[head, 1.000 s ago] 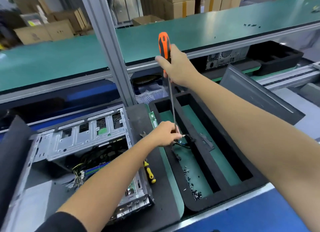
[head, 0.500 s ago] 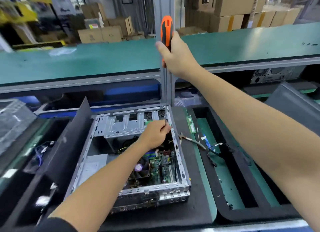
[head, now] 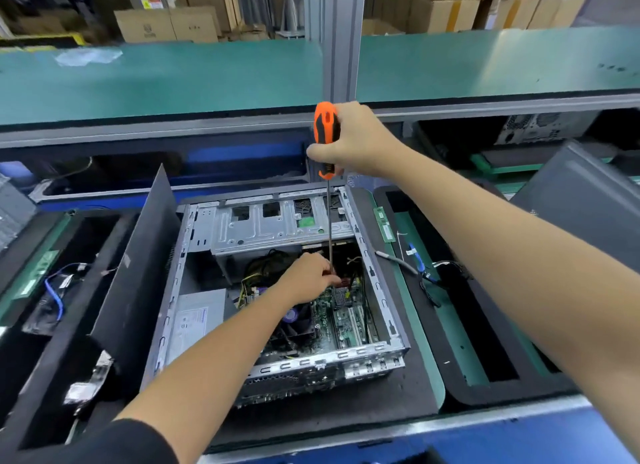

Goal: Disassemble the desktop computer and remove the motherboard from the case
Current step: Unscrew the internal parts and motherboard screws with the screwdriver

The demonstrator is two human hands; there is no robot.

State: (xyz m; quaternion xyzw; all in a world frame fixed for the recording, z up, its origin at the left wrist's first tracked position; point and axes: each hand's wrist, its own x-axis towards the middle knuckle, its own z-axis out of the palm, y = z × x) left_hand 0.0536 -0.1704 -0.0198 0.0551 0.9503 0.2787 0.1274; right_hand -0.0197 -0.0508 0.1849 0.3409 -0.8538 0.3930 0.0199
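Observation:
An open desktop case (head: 377, 290) lies on a black foam mat, its green motherboard (head: 346, 314) showing inside at the right. My right hand (head: 360, 141) grips the orange and black handle of a long screwdriver (head: 326, 141), held upright over the case. Its thin shaft runs down into the case to my left hand (head: 308, 276), whose fingers pinch the shaft near the tip, just above the board. The tip itself is hidden behind those fingers. A grey power supply (head: 197, 318) and a metal drive cage (head: 273, 224) sit inside too.
A black side panel (head: 138, 266) leans upright against the case's left side. A black foam tray (head: 460, 325) at the right holds cables (head: 426, 273) and a green memory stick (head: 384, 224). Another foam tray (head: 45, 290) stands at the left. A green shelf (head: 173, 79) runs overhead.
The view swung from the right foam tray to the case. Both hands moved left and down with the screwdriver, whose tip now reaches deep inside the case above the motherboard.

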